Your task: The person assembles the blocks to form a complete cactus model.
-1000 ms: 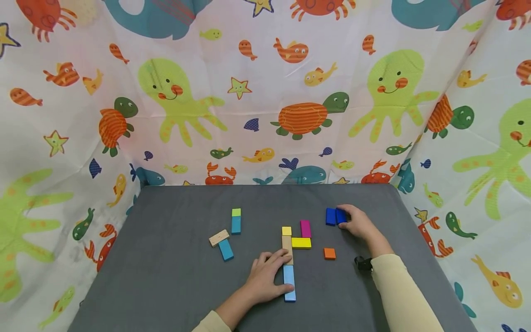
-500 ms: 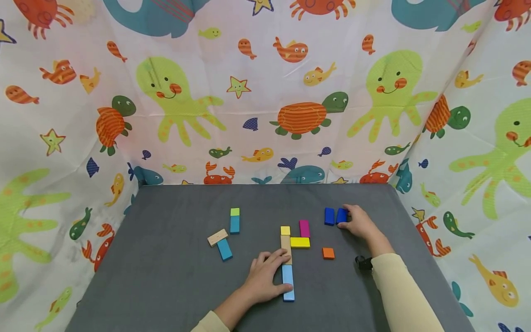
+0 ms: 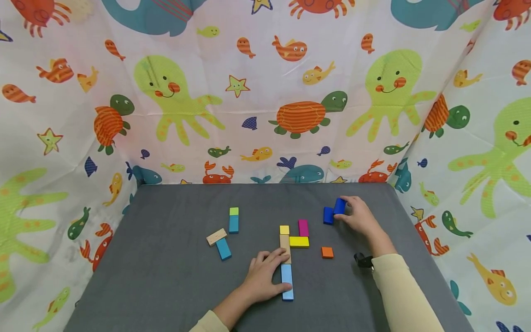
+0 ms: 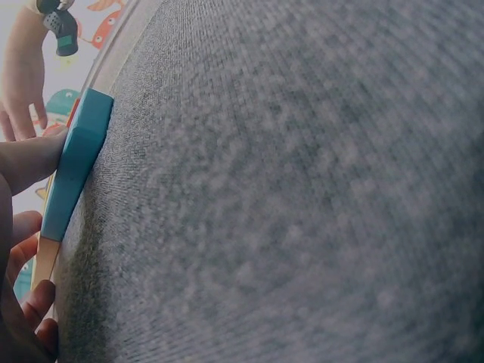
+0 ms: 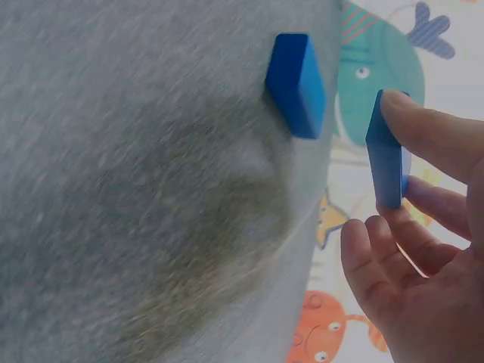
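Note:
Between thumb and fingertips, my right hand (image 3: 360, 219) pinches a dark blue block (image 3: 339, 206), raised off the cloth in the right wrist view. A second dark blue block (image 5: 291, 83) lies flat on the cloth beside it. My left hand (image 3: 265, 276) rests at a column of blocks, its thumb on the light blue block (image 3: 287, 274) and its fingers at the plain wooden block (image 3: 284, 242). Above that block sits a small yellow block (image 3: 284, 229). A long yellow block (image 3: 299, 242) extends to the right, with a magenta block (image 3: 303, 228) standing off its far side.
An orange block (image 3: 327, 252) lies alone right of the column. To the left are a wooden block (image 3: 216, 236) touching a teal block (image 3: 223, 249), and another teal block (image 3: 234, 224) topped by a lime block (image 3: 234, 210). A sea-animal curtain (image 3: 249, 152) borders the grey table (image 3: 157, 276).
My right hand has drawn its dark blue block away from the other one, then lifted it up and slightly back toward it. The left hand stays put.

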{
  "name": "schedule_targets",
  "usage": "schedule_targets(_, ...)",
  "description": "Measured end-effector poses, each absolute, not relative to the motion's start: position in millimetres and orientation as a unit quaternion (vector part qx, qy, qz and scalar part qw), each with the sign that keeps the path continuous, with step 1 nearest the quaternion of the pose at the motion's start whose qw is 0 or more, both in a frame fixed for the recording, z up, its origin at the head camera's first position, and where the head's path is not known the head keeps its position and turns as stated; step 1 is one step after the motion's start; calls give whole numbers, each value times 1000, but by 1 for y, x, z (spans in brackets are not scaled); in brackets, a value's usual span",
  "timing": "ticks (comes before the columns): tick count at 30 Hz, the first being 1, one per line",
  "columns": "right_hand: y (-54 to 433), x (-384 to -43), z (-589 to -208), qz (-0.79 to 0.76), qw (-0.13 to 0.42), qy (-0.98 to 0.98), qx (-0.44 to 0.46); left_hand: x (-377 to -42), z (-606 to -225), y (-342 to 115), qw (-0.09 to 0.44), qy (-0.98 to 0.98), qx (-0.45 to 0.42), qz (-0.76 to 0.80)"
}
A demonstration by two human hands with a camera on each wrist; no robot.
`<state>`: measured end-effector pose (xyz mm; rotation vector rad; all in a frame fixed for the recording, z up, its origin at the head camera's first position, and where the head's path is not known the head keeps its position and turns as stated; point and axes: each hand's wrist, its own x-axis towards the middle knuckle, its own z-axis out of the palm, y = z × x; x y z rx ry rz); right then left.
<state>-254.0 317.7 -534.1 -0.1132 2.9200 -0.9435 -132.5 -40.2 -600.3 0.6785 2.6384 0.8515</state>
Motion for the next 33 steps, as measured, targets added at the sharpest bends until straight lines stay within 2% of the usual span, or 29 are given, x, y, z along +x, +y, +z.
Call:
schedule_targets(10, 296, -253, -524, -303, 49, 951, -28, -132, -601, -40, 143, 916, 233, 293)
schedule_targets(33, 268, -264, -529, -317, 62, 943, -74, -133, -603, -40, 135, 915, 242, 294)
